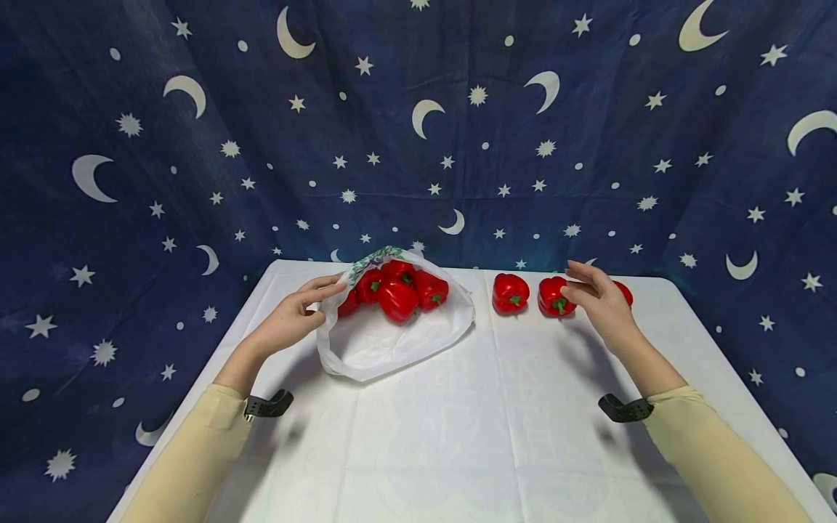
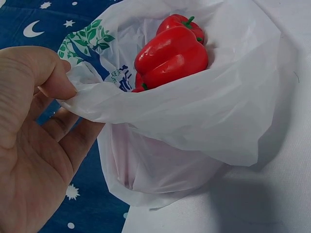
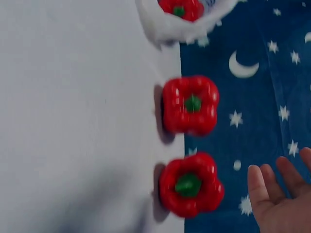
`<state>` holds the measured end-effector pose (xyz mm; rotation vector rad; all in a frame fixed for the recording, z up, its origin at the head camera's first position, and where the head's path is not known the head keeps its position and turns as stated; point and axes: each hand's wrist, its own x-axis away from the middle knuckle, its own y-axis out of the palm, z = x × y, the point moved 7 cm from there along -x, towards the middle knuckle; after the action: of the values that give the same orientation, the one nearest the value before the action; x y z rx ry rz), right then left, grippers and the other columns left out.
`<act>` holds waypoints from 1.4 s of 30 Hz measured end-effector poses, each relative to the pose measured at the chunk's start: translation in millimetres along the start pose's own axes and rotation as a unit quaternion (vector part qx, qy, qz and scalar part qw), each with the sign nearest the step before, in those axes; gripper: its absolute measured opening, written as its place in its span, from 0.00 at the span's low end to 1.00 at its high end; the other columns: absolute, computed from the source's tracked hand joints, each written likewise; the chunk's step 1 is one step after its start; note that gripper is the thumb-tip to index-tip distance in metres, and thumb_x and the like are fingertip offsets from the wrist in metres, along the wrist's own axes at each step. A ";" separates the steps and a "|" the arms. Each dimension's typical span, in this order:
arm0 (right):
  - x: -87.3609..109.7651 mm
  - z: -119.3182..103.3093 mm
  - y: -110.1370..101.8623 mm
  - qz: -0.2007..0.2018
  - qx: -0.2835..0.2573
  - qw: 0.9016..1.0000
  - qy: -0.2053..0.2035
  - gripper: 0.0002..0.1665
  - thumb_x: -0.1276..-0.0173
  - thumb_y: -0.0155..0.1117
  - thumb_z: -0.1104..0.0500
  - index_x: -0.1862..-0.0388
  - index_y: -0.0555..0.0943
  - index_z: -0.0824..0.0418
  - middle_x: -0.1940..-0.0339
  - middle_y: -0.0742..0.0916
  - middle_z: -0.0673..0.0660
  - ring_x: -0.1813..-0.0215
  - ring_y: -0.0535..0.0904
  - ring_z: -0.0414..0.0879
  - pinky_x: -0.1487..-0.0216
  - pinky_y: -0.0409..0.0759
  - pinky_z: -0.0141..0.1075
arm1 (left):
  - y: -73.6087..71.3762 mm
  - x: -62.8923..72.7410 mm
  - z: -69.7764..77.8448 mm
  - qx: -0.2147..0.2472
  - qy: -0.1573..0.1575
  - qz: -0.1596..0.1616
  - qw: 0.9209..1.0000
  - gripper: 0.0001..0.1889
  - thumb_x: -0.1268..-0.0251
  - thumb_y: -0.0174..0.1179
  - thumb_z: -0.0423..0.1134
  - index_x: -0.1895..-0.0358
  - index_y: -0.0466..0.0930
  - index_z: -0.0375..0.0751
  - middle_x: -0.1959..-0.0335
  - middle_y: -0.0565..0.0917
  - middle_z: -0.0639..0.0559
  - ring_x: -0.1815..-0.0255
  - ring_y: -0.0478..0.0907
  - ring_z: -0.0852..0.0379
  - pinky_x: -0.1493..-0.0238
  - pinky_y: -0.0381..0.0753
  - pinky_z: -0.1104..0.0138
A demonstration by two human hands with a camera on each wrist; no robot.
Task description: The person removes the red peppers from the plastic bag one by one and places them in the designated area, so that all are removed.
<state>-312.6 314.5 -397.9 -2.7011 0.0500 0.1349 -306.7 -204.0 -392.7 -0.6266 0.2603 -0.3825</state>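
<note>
My left hand (image 1: 292, 314) pinches the left rim of a white plastic bag (image 2: 194, 126) between thumb and fingers, and the mouth of the bag gapes toward me. Inside lie several red bell peppers (image 1: 397, 299) with green stems. My right hand (image 1: 603, 305) hovers over the row at the right, its fingers apart and nothing held. Nearest to it is a red bell pepper (image 1: 553, 298), partly overlapped by the fingertips in the head view. Another bell pepper (image 1: 510, 293) stands to its left, and a third bell pepper (image 1: 624, 292) is mostly hidden behind the hand.
Under everything is a white cloth-covered table (image 1: 445, 436). A dark blue curtain (image 1: 392, 94) with moons and stars hangs right behind the table's back edge and along the sides. Black bands (image 1: 268, 405) sit around both wrists.
</note>
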 end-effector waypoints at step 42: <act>9.8 -40.0 186.2 -0.216 -0.019 0.973 -0.074 0.44 0.34 0.75 0.52 0.23 0.68 0.60 0.26 0.73 0.61 0.29 0.70 0.63 0.35 0.74 0.52 | 2.1 -0.4 0.2 0.010 0.009 -0.003 1.000 0.34 0.33 0.49 0.23 0.25 0.73 0.51 0.21 0.60 0.62 0.23 0.57 0.54 0.42 0.69 0.59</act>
<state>-309.8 128.8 -441.2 -2.6594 -0.5859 0.2052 -306.4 -202.1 -393.7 -0.6038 0.2717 -0.3965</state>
